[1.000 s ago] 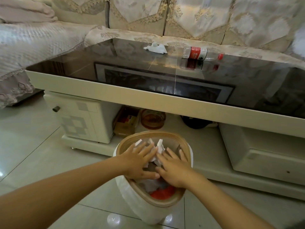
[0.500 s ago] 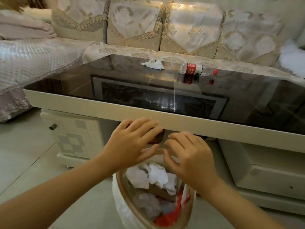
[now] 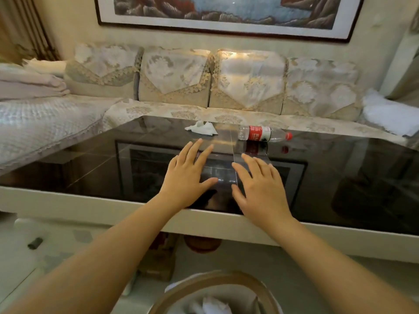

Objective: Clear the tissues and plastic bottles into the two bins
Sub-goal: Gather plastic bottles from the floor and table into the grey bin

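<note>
Both hands have come up out of the bin (image 3: 217, 288) and now reach forward over the black glass bench (image 3: 90, 168), where a second ago they were pressing tissues down into it. View has tilted up too, so the sofa (image 3: 176, 87) and framed picture (image 3: 226, 12) show and the bin sits cut off at bottom edge, white tissues still inside. Meaning: that load looks binned, next pickup starting, two items left on bench. Only one bin in view, second not seen.

Left hand (image 3: 186, 177) flat, fingers spread wide, holding nothing, above bench centre. Right hand (image 3: 260, 189) same, fingers spread, empty, just beside the left.

Plastic bottle (image 3: 264, 133) lies on its side at far bench edge, red label, red cap pointing right, beyond right hand fingertips and apart from them. Crumpled tissue (image 3: 201, 128) at far edge too, left of bottle, just past left hand fingertips, not touched yet. Judgement: left goes for tissue, right for bottle
</note>
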### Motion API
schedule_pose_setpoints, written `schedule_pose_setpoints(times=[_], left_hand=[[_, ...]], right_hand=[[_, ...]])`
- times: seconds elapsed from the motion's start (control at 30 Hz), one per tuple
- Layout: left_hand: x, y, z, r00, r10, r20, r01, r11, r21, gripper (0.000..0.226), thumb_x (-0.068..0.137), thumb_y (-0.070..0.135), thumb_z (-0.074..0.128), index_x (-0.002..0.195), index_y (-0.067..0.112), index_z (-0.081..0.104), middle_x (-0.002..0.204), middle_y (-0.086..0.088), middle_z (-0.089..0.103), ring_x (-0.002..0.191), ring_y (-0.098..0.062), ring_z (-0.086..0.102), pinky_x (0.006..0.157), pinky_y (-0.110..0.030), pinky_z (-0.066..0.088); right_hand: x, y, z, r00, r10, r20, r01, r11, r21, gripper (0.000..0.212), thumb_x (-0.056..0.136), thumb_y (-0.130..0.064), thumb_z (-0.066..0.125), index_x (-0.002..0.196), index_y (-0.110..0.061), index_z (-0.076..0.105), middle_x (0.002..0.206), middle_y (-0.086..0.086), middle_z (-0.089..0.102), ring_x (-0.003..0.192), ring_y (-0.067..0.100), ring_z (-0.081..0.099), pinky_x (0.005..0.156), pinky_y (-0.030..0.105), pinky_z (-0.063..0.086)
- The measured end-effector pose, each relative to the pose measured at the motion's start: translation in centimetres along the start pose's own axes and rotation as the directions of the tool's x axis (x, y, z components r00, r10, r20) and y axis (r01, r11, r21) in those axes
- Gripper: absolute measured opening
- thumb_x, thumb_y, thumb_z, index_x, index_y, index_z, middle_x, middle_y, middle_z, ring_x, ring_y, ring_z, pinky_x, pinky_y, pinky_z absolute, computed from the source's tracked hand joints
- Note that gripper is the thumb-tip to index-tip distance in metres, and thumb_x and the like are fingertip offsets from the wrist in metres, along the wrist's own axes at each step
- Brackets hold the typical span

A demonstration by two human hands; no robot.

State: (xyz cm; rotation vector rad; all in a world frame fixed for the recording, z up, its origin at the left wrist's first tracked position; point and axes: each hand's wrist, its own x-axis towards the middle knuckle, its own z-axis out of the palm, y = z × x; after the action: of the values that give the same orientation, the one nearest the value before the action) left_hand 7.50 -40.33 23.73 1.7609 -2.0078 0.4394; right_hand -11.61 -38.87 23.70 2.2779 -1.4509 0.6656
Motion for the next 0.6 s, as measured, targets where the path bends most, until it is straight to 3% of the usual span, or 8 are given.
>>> schedule_pose_setpoints(times=[0.17,0.47,0.6], left_hand=[[4.6,-2.8,3.0,0.997,-0.072,-0.004,0.072,0.997,-0.017,0.083,0.088,0.065,0.039,0.151,0.033,-0.005,0.159,0.003,-0.01,0.146,-0.019,-0.008,0.116,-0.043,0.012],[15.1,-5.9,9.4,0.989,-0.133,-0.071,0.131,0.991,-0.033,0.076,0.091,0.061,0.038,0.152,0.027,0.006,0.159,-0.001,0.008,0.146,-0.019,0.005,0.112,-0.042,0.021],[20.0,-7.4,12.5,0.982,-0.168,-0.084,0.166,0.986,-0.032,0.075,0.09,0.062,0.038,0.151,0.025,0.012,0.158,-0.002,0.013,0.145,-0.021,0.01,0.111,-0.044,0.024]], right_hand=[[5.3,0.6,2.8,0.999,0.006,0.049,-0.006,1.0,0.004,0.062,0.095,-0.048,0.04,0.15,-0.025,0.02,0.159,0.005,0.01,0.146,0.025,0.009,0.117,0.049,0.013],[15.9,2.4,9.9,0.999,0.049,-0.001,-0.049,0.999,0.004,0.061,0.093,-0.043,0.046,0.146,-0.017,0.031,0.155,0.009,0.024,0.141,0.028,0.022,0.111,0.049,0.02],[20.0,3.3,12.9,0.993,0.112,0.027,-0.112,0.994,-0.007,0.061,0.094,-0.044,0.043,0.146,-0.018,0.027,0.156,0.009,0.02,0.142,0.029,0.019,0.112,0.049,0.019]])
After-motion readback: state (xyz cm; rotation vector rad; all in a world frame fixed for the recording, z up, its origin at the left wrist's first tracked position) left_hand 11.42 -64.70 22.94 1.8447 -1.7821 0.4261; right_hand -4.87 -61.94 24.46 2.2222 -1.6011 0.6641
